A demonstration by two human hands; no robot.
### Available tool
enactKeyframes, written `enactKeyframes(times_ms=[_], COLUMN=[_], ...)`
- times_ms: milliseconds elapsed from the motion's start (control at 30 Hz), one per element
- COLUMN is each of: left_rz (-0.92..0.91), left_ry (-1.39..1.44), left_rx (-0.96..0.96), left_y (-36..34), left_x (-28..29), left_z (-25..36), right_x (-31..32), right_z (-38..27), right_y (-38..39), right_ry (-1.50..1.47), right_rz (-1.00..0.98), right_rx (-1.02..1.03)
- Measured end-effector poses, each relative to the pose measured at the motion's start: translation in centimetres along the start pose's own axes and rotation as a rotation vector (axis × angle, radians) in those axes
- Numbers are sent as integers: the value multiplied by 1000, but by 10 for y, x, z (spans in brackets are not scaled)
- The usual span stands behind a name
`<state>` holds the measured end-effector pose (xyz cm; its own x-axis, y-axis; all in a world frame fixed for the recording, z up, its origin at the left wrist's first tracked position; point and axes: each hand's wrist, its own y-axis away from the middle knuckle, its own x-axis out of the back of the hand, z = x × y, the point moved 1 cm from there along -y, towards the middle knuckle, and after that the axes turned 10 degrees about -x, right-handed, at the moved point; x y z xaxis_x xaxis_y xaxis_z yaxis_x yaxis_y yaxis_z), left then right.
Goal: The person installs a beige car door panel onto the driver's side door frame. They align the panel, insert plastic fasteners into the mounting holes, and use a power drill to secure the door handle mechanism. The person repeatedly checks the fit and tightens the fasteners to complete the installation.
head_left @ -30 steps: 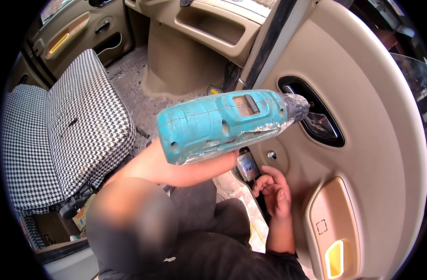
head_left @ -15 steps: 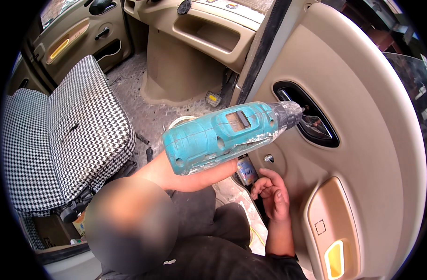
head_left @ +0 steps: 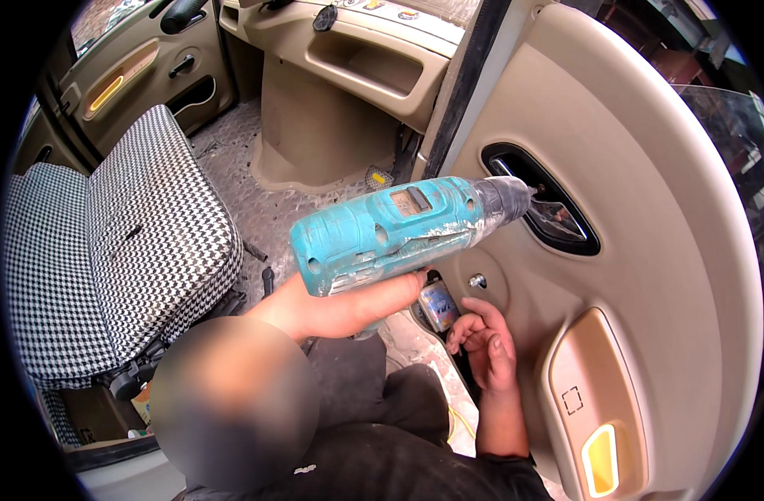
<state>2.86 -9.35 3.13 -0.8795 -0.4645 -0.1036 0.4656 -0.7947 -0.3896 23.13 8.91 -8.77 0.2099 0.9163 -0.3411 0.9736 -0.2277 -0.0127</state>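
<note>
My left hand (head_left: pixel 349 305) is closed around the grip of a scuffed teal cordless drill (head_left: pixel 374 238), held horizontally with its dark chuck at the black-and-chrome inner handle recess (head_left: pixel 566 234) of the beige door panel (head_left: pixel 649 250); the bit's tip meets a small screw point there, too small to make out clearly. My right hand (head_left: pixel 490 355) hangs beside the panel below the drill, palm up, fingers loosely bent and apart, holding nothing. Near its fingertips are a small shiny rectangular object (head_left: pixel 439 307) and a chrome knob (head_left: pixel 477 281).
A houndstooth seat (head_left: pixel 115 259) stands on the left, beside the dirty cab floor (head_left: pixel 232 159). The beige dashboard (head_left: pixel 365 100) and far door (head_left: pixel 140 83) lie beyond. A yellow-lined door pocket (head_left: pixel 599 455) is at lower right. A blurred patch hides part of my left forearm.
The view has shifted slightly, so the panel and drill appear a little farther left. The drill stays at the handle recess, and my right hand keeps about the same pose.
</note>
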Motion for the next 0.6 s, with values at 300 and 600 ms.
enactKeyframes(times_ms=[300,600], left_rz=[-6,50], left_ry=[2,88], left_rx=[-18,101], left_y=[4,4], left_x=[-2,-10], left_z=[-4,-2], right_x=[-2,-7], right_z=[-1,-2], right_y=[-2,-4], right_ry=[-1,32], right_rz=[2,35], right_rx=[10,25])
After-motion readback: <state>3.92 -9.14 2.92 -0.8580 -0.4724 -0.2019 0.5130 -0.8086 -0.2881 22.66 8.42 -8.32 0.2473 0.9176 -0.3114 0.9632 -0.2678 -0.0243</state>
